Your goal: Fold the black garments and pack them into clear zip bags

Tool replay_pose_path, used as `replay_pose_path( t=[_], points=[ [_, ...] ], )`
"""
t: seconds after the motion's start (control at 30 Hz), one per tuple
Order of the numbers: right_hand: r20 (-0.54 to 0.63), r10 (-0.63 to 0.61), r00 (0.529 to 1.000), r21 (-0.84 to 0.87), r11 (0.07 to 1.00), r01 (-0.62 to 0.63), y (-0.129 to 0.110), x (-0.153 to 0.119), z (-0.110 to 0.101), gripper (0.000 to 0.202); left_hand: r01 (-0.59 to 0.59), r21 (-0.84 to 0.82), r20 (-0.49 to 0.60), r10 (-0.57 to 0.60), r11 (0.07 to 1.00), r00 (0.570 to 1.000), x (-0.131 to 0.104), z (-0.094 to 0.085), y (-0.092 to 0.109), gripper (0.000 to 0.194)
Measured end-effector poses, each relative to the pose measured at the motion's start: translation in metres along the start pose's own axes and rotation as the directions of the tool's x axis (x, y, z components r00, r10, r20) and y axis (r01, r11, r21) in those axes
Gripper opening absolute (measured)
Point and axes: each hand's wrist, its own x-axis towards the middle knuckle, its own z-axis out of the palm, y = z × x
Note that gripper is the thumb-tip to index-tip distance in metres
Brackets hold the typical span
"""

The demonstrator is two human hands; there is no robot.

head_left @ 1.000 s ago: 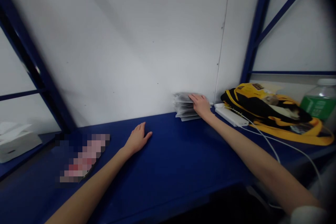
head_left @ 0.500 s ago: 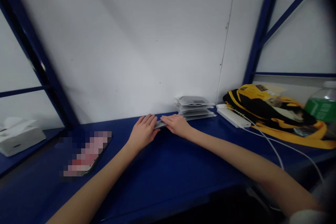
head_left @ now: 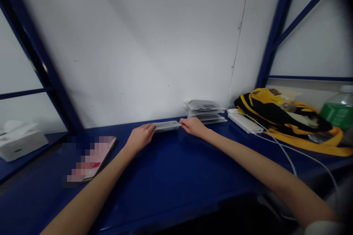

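Observation:
A flat, translucent plastic packet [head_left: 167, 126] lies low over the blue tabletop, stretched between my two hands. My left hand [head_left: 142, 136] grips its left end, fingers on top and the thumb mostly hidden. At the opposite end, my right hand [head_left: 192, 126] pinches the packet's corner between thumb and fingers. What is inside the packet is too unclear to name. Just behind my right hand rises a stack of similar packets [head_left: 205, 109] against the wall.
A phone [head_left: 96, 158], partly pixelated, lies left on the blue table [head_left: 154, 187]. A tissue pack [head_left: 23, 143] is farther left. On the right are a white power bank [head_left: 245, 123] with cables, a black and yellow bag [head_left: 289, 117] and a green-labelled bottle [head_left: 338, 108].
My hands have moved apart, the left one leftward and the right one rightward. More of the packet between them now shows, and both hands have closed on its ends.

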Motion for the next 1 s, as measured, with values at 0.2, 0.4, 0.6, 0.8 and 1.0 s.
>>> replay_pose_path(
  t=[0.2,0.4,0.6,0.8,1.0],
  points=[
    [-0.095,-0.164,0.982,0.061,0.984,0.17,-0.023,-0.001,0.011,0.021,-0.221,-0.042,-0.217,0.207,0.974,0.954,0.002,-0.002,0.026,0.022],
    [-0.126,-0.233,0.964,0.013,0.972,0.237,-0.037,-0.003,0.011,0.022,-0.306,0.014,-0.266,0.299,0.952,0.916,0.005,-0.006,0.044,0.019],
    [-0.199,-0.16,0.967,-0.012,0.987,0.161,-0.028,0.0,0.009,0.021,-0.286,0.01,-0.209,0.282,0.958,0.936,0.008,-0.006,0.026,0.019],
    [-0.228,0.098,0.969,0.045,0.995,-0.09,0.007,0.004,0.002,0.026,-0.125,0.028,-0.085,0.127,0.992,0.988,0.004,-0.012,-0.026,0.023],
    [-0.16,0.169,0.972,0.0,0.985,-0.172,0.03,-0.001,0.006,0.026,-0.029,0.085,-0.022,0.031,0.996,0.999,-0.004,-0.012,-0.048,0.026]
  ],
)
